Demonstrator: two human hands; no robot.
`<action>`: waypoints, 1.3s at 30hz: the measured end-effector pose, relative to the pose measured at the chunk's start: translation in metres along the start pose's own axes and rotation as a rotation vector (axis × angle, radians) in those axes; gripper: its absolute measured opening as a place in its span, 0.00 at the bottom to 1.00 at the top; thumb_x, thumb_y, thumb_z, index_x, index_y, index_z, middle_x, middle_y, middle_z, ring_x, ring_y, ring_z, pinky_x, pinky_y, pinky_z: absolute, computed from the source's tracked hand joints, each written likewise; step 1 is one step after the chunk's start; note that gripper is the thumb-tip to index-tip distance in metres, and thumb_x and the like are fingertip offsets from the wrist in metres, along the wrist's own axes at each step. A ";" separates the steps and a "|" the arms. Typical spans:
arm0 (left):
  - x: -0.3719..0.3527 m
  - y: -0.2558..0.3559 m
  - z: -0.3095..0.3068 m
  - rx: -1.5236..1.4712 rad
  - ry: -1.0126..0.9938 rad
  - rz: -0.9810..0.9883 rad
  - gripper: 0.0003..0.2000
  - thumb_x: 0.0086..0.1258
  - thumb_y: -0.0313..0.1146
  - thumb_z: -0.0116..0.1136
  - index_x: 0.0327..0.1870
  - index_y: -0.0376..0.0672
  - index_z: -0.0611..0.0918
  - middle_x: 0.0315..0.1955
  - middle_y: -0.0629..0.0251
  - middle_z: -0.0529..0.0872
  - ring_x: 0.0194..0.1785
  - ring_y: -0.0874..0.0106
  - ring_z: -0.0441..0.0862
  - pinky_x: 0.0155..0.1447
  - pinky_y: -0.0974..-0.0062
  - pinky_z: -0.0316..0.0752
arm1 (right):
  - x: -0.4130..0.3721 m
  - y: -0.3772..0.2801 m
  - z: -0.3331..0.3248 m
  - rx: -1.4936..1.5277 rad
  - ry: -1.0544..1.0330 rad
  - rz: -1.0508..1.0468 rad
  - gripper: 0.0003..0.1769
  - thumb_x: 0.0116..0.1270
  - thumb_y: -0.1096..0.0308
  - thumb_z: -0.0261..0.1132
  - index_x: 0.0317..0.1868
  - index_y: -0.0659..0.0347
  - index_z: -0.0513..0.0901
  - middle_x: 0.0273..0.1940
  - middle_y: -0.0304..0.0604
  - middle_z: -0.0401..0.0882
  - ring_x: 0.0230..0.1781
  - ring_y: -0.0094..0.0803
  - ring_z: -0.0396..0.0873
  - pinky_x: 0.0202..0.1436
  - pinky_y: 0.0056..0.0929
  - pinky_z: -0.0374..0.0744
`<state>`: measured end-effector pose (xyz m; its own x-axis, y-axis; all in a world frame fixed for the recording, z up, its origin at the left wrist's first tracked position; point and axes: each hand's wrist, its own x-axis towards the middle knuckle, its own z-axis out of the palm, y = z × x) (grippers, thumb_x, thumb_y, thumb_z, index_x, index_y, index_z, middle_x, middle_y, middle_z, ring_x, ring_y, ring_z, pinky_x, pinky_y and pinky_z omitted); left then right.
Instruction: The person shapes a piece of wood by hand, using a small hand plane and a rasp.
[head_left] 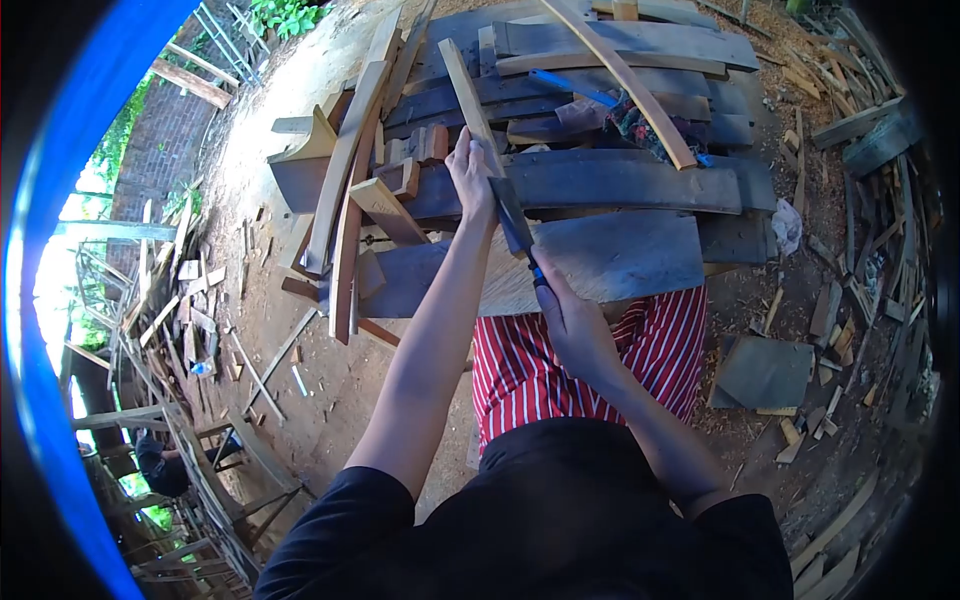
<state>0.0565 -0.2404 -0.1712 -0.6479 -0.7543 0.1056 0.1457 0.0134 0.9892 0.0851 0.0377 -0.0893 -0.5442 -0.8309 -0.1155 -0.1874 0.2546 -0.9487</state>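
My left hand [470, 178] is closed round a narrow wooden strip [463, 85], which points away from me over the stacked boards. Closed as well, my right hand [575, 325] grips the black and blue handle of a flat, dark-bladed tool [511, 213]. The blade runs up from that hand and overlaps the strip's near end beside my left hand; its exact kind does not show. Beneath them lies a wide grey board [620, 255], reaching to my lap.
Long planks [345, 165] lean across the stack's left side, near small wood blocks [432, 143]. A curved strip [640, 90] crosses a blue-handled tool [572, 88] and dark patterned cloth [640, 128]. Scrap wood [180, 300] litters the ground; a square panel [762, 372] lies right.
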 end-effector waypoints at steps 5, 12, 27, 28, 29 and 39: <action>-0.003 0.004 0.007 0.277 0.146 -0.014 0.23 0.80 0.40 0.44 0.72 0.42 0.71 0.48 0.60 0.67 0.52 0.68 0.67 0.59 0.72 0.65 | 0.003 -0.007 -0.008 -0.041 0.029 -0.006 0.27 0.79 0.59 0.48 0.76 0.50 0.60 0.23 0.59 0.79 0.25 0.56 0.81 0.32 0.52 0.75; -0.009 0.017 0.018 0.382 0.221 0.047 0.25 0.80 0.41 0.43 0.73 0.39 0.68 0.51 0.58 0.66 0.53 0.66 0.66 0.62 0.73 0.63 | 0.051 -0.015 -0.022 -0.037 -0.003 0.047 0.26 0.79 0.59 0.47 0.75 0.52 0.62 0.29 0.63 0.81 0.32 0.59 0.83 0.38 0.53 0.77; -0.013 0.034 0.029 0.348 0.236 -0.049 0.24 0.79 0.37 0.41 0.73 0.38 0.67 0.51 0.60 0.64 0.56 0.68 0.64 0.63 0.74 0.62 | 0.032 0.000 -0.020 -0.015 0.048 -0.125 0.25 0.80 0.60 0.46 0.74 0.55 0.65 0.55 0.68 0.77 0.50 0.62 0.80 0.53 0.50 0.76; -0.015 0.033 0.029 0.312 0.231 -0.061 0.24 0.79 0.36 0.41 0.73 0.38 0.67 0.51 0.60 0.64 0.55 0.68 0.64 0.63 0.73 0.62 | 0.028 0.001 -0.019 -0.023 0.100 -0.220 0.25 0.80 0.60 0.46 0.74 0.55 0.65 0.55 0.68 0.77 0.50 0.62 0.80 0.53 0.49 0.76; -0.018 0.032 0.029 0.313 0.235 -0.070 0.24 0.79 0.36 0.41 0.73 0.38 0.67 0.51 0.60 0.64 0.55 0.68 0.64 0.63 0.73 0.62 | 0.036 0.002 -0.020 0.019 0.068 -0.152 0.25 0.80 0.59 0.46 0.73 0.55 0.65 0.50 0.67 0.81 0.49 0.62 0.81 0.52 0.48 0.77; -0.020 0.033 0.033 0.410 0.287 -0.027 0.25 0.79 0.36 0.41 0.74 0.37 0.65 0.52 0.60 0.64 0.55 0.67 0.64 0.65 0.73 0.61 | 0.043 -0.002 -0.029 -0.097 0.044 -0.132 0.25 0.80 0.59 0.46 0.74 0.52 0.65 0.42 0.68 0.82 0.43 0.62 0.82 0.46 0.53 0.79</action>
<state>0.0495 -0.2036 -0.1368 -0.4072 -0.9074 0.1042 -0.2113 0.2046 0.9558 0.0387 0.0151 -0.0835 -0.5448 -0.8382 0.0235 -0.3369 0.1932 -0.9215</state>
